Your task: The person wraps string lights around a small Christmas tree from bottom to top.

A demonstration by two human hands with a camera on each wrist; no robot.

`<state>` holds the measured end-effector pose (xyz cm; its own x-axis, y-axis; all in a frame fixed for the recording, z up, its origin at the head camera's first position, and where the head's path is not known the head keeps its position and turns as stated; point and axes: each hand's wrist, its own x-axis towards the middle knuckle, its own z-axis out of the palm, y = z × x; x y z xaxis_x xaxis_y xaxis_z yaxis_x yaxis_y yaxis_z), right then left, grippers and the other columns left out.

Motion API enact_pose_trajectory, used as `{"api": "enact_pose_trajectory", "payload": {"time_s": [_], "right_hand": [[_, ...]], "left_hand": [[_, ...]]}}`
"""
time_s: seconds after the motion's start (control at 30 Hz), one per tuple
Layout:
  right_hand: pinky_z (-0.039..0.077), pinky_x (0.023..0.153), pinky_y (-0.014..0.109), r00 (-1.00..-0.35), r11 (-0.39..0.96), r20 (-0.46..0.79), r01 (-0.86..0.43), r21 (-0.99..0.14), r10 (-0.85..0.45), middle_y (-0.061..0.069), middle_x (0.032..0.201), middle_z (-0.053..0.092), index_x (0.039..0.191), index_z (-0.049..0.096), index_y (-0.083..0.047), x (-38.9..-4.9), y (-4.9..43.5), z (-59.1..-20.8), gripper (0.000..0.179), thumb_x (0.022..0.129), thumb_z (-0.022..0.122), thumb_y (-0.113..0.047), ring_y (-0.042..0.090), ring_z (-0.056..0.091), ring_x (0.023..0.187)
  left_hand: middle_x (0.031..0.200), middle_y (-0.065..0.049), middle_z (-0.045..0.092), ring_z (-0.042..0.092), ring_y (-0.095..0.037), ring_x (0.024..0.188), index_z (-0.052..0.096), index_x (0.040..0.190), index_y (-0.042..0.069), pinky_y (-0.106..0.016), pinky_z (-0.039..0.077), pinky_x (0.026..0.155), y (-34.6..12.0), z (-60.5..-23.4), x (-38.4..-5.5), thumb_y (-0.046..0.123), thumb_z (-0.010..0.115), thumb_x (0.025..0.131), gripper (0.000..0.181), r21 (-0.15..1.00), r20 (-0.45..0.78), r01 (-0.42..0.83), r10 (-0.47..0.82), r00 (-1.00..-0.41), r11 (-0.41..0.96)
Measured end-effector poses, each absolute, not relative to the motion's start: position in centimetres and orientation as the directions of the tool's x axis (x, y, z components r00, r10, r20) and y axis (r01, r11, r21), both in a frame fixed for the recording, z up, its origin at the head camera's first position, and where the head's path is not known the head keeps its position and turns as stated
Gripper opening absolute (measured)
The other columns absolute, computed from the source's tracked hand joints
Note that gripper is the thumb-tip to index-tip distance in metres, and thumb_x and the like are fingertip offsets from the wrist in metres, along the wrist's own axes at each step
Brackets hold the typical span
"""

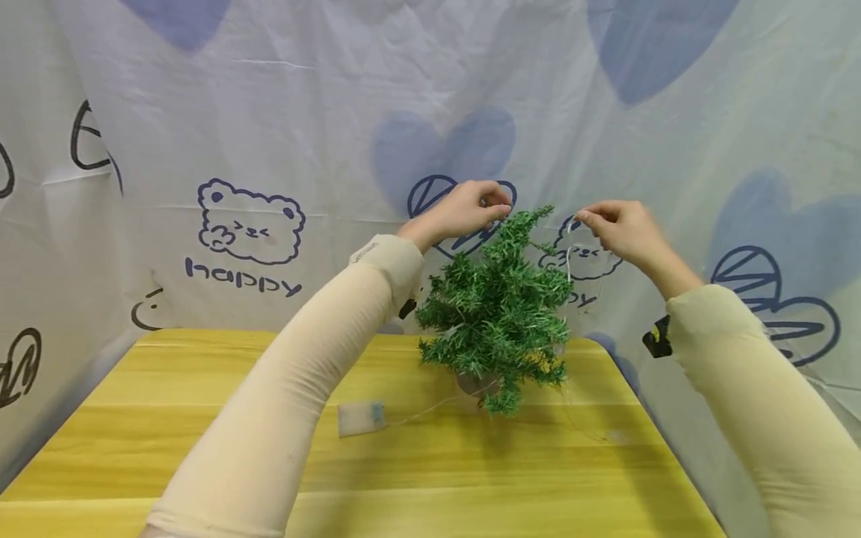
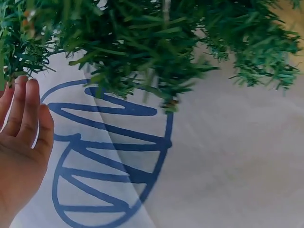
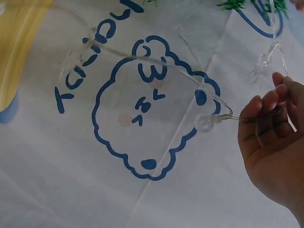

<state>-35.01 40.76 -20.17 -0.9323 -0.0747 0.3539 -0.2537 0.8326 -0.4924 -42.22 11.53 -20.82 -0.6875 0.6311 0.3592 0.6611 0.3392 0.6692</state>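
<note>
A small artificial Christmas tree (image 1: pixel 498 306) with green needle-like branches stands in a brownish pot (image 1: pixel 477 382) on the table. My left hand (image 1: pixel 467 208) is at its upper left side, fingertips right at the foliage, thumb and finger close together; whether they pinch a branch I cannot tell. To the right of the treetop, my right hand (image 1: pixel 625 230) pinches a thin clear wire of string lights (image 1: pixel 569 258). In the right wrist view a round clear bulb (image 3: pixel 205 122) hangs beside the fingers, and another clear bulb (image 3: pixel 260 69) is above.
A whitish battery box (image 1: pixel 361 418) lies left of the pot, with a thin wire running to the tree base. More of the light string trails on the right of the yellow wooden table (image 1: pixel 222 418). A white printed cloth (image 1: pixel 323 134) hangs behind the table.
</note>
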Motion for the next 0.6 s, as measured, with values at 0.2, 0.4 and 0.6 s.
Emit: {"api": "enact_pose_trajectory", "payload": {"time_s": [0.2, 0.4, 0.6], "right_hand": [[0.05, 0.061, 0.035, -0.916, 0.879, 0.382, -0.279, -0.386, -0.123, 0.015, 0.099, 0.07, 0.126, 0.072, -0.004, -35.4, 38.8, -20.1, 0.043, 0.108, 0.056, -0.04, 0.023, 0.062, 0.077], [0.05, 0.059, 0.032, -0.886, 0.874, 0.428, -0.343, -0.344, -0.179, 0.02, 0.102, 0.07, 0.124, 0.071, -0.002, -35.6, 37.1, -19.1, 0.037, 0.109, 0.056, -0.033, 0.028, 0.065, 0.074], [0.05, 0.061, 0.034, -0.892, 0.869, 0.416, -0.339, -0.361, -0.175, 0.017, 0.099, 0.071, 0.125, 0.072, -0.005, -36.1, 35.7, -18.0, 0.039, 0.108, 0.058, -0.037, 0.022, 0.064, 0.071]], "left_hand": [[0.126, -0.007, 0.067, 0.065, -0.02, 0.11, 0.067, 0.132, 0.008, -0.034, 0.054, 0.094, 13.7, -20.0, -42.5, 0.027, 0.055, 0.11, 0.032, 0.601, 0.308, 0.69, 0.68, -0.665, 0.403], [0.133, -0.007, 0.067, 0.063, -0.018, 0.118, 0.07, 0.133, 0.01, -0.032, 0.052, 0.1, 14.3, -19.6, -42.9, 0.028, 0.056, 0.109, 0.032, 0.561, 0.304, 0.715, 0.7, -0.647, 0.417], [0.126, -0.007, 0.07, 0.064, -0.017, 0.113, 0.074, 0.128, 0.009, -0.036, 0.053, 0.099, 14.6, -19.2, -43.5, 0.028, 0.063, 0.106, 0.031, 0.632, 0.338, 0.686, 0.668, -0.663, 0.36]]}}
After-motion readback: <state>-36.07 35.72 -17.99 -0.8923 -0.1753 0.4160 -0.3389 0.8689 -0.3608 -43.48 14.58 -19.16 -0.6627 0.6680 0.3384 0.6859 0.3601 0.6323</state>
